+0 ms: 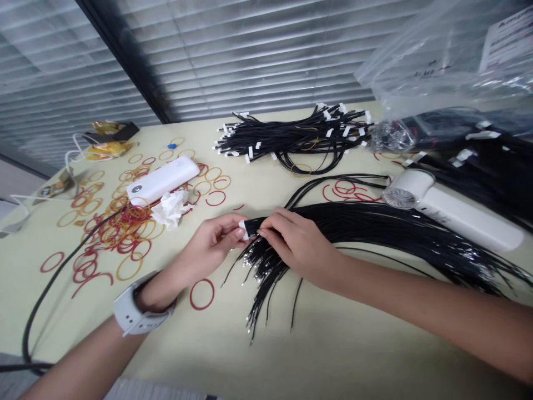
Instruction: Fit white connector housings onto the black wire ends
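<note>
My left hand [210, 244] is closed, with thumb and fingers pinching a small white connector [244, 229]. Black wires [255, 226] run from that connector toward my right hand [302, 244], whose thumb and forefinger are closed on them just beside it. Under and behind my right hand lies a long bundle of thin black wires [375, 225], its loose metal-tipped ends [262, 264] fanning out below my fingers. What exactly sits between the right fingertips is partly hidden.
Red and yellow rubber bands [120, 228] are scattered at left around a white power bank [164, 180] and crumpled tissue [170, 208]. White-ended cables [291, 136] lie at the back. A white handheld fan [466, 211] and plastic bag [449, 72] are at right.
</note>
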`<state>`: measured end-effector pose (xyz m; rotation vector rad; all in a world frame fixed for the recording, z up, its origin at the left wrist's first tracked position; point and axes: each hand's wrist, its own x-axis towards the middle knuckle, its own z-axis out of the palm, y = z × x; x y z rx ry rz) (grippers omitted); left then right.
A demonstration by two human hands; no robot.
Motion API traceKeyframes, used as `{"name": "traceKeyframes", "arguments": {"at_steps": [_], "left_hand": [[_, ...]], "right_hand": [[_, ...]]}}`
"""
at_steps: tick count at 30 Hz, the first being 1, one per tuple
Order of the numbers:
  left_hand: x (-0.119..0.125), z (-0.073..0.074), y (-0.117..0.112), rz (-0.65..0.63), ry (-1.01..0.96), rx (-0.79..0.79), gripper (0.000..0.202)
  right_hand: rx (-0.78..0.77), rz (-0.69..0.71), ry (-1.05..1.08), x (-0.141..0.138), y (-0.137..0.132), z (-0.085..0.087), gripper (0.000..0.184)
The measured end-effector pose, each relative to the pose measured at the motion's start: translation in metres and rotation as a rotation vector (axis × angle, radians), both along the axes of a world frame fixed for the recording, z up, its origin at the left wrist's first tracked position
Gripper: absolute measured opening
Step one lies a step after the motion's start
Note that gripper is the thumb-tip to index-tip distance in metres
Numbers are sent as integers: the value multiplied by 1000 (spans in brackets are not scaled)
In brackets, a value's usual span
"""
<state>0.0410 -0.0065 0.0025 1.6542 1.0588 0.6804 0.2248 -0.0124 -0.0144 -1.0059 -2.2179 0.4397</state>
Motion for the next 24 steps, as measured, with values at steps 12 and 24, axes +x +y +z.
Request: {"name": "traceKeyframes", "arguments": {"at_steps": [12,24], "left_hand": [[3,7,1,87,-92,-61,6],[5,8,-3,98,-64,-52,6]], "right_hand": [[33,96,82,2,1,-1,14],[265,-104,-144,-1,-3,1,27]]}}
